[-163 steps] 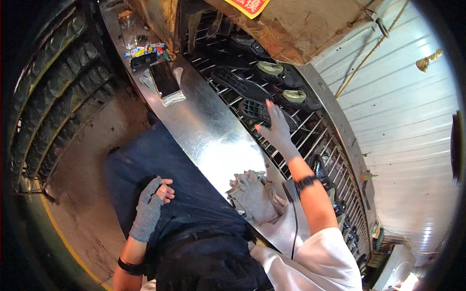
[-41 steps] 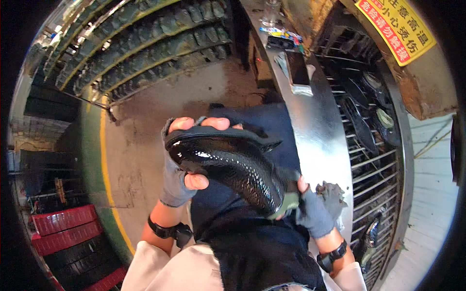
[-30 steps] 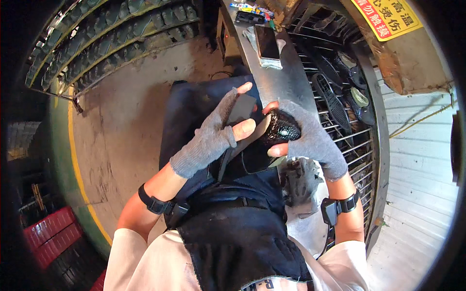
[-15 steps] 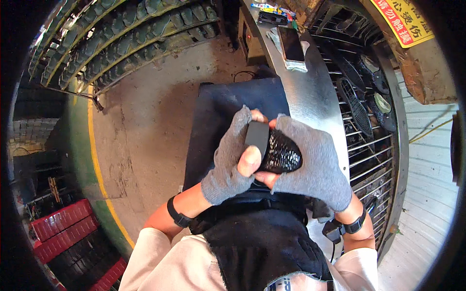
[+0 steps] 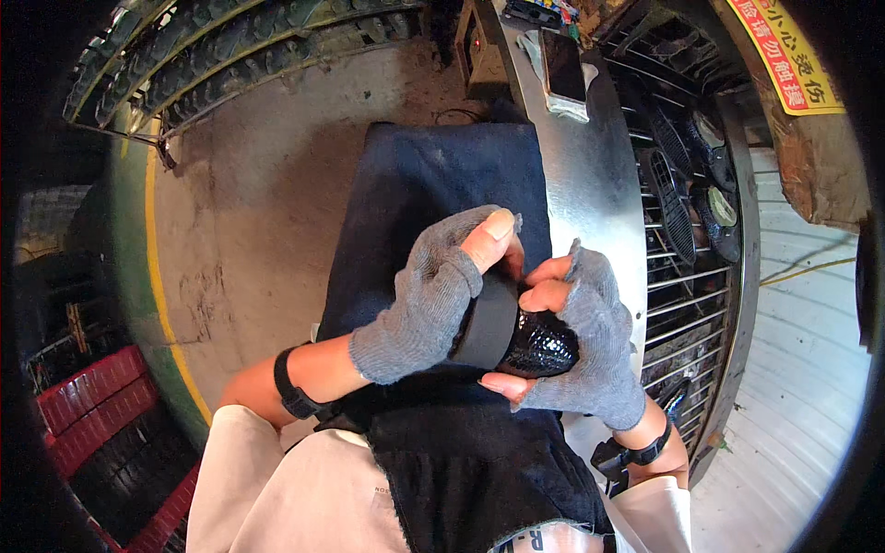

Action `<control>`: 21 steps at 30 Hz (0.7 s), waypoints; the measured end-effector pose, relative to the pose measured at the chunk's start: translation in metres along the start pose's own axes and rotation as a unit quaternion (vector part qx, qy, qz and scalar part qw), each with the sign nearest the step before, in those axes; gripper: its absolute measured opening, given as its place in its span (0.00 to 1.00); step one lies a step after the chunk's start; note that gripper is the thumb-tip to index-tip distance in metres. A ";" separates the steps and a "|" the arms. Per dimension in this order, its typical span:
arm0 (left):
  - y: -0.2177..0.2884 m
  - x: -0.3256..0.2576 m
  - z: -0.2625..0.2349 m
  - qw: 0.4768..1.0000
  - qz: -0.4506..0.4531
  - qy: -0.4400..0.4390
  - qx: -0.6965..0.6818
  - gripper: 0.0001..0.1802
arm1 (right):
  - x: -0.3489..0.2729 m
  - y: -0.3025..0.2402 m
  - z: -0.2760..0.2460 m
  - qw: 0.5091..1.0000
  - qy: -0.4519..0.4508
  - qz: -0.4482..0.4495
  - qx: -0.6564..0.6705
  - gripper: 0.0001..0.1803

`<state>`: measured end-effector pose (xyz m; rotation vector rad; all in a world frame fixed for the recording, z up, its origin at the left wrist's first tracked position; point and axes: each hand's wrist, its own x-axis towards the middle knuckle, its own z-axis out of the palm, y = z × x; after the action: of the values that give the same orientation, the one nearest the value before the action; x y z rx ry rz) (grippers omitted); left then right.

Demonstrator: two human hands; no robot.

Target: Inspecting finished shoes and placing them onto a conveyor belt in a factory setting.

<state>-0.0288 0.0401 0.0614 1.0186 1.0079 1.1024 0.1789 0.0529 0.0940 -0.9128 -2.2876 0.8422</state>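
Your left hand [image 5: 429, 304] has moved since half a second ago: its thumb, then against the dark sole [image 5: 491, 318], now stands above the sole's upper end. Whether that hand grips, you cannot tell. Your right hand [image 5: 595, 346] is closed around the glossy black shoe [image 5: 546, 346], just right of frame centre. Upper right, a phone [image 5: 562, 66] lies over the metal bench [image 5: 597, 166].

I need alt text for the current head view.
The left hand and right hand, in grey fingerless gloves, hold a glossy black shoe over dark cloth. At right, a metal counter with a phone stands beside a barred rack.
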 end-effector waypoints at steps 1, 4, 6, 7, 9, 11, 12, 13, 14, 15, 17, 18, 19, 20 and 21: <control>-0.001 -0.001 0.001 0.999 0.001 0.006 -0.036 0.28 | -0.001 -0.002 -0.002 1.000 -0.002 0.000 -0.002 0.42; -0.007 -0.009 0.008 0.992 0.036 0.057 -0.104 0.27 | -0.001 -0.007 -0.008 0.999 -0.030 0.018 0.021 0.38; -0.008 -0.013 0.008 0.988 0.103 0.049 -0.103 0.26 | 0.000 -0.008 -0.008 0.998 -0.029 0.022 0.050 0.38; -0.003 -0.017 0.012 0.988 0.057 0.051 -0.131 0.23 | 0.000 -0.008 -0.009 0.998 -0.033 0.021 0.051 0.38; -0.002 -0.024 0.013 0.992 0.072 0.053 -0.093 0.22 | -0.003 -0.010 -0.008 0.996 -0.045 -0.021 0.069 0.38; 0.002 -0.035 0.014 0.993 0.075 0.053 -0.081 0.19 | -0.007 -0.013 -0.004 0.995 -0.046 -0.036 0.080 0.40; 0.001 -0.037 0.012 0.993 0.072 0.056 -0.078 0.19 | -0.008 -0.015 -0.006 0.995 -0.066 -0.034 0.070 0.40; -0.001 -0.039 0.009 0.993 0.096 0.053 -0.031 0.18 | -0.005 -0.014 -0.005 0.994 -0.066 -0.034 0.075 0.40; -0.002 -0.040 0.007 0.992 0.119 0.048 0.017 0.18 | 0.001 -0.011 -0.003 0.986 -0.051 -0.038 0.154 0.41; 0.001 -0.039 0.018 0.987 0.116 0.112 0.002 0.18 | 0.006 -0.007 0.000 0.971 -0.031 -0.039 0.233 0.43; 0.000 -0.031 0.004 0.991 0.120 0.054 0.025 0.20 | -0.002 0.012 0.017 0.947 0.005 0.006 0.322 0.52; 0.002 -0.024 -0.004 0.990 0.133 0.001 0.045 0.21 | -0.004 0.013 0.025 0.924 0.030 0.049 0.378 0.56; 0.006 -0.017 -0.009 0.990 0.136 -0.025 0.041 0.23 | 0.005 0.024 0.023 0.939 -0.006 -0.007 0.343 0.57; 0.005 -0.014 -0.010 0.989 0.135 -0.030 0.048 0.23 | 0.009 0.022 0.025 0.938 0.001 -0.011 0.346 0.57; 0.002 -0.014 -0.011 0.996 0.080 0.009 -0.025 0.24 | 0.017 0.017 0.029 0.897 0.004 0.069 0.436 0.58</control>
<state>-0.0417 0.0278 0.0630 1.0650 0.9205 1.2633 0.1559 0.0654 0.0671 -0.6355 -1.5408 1.7110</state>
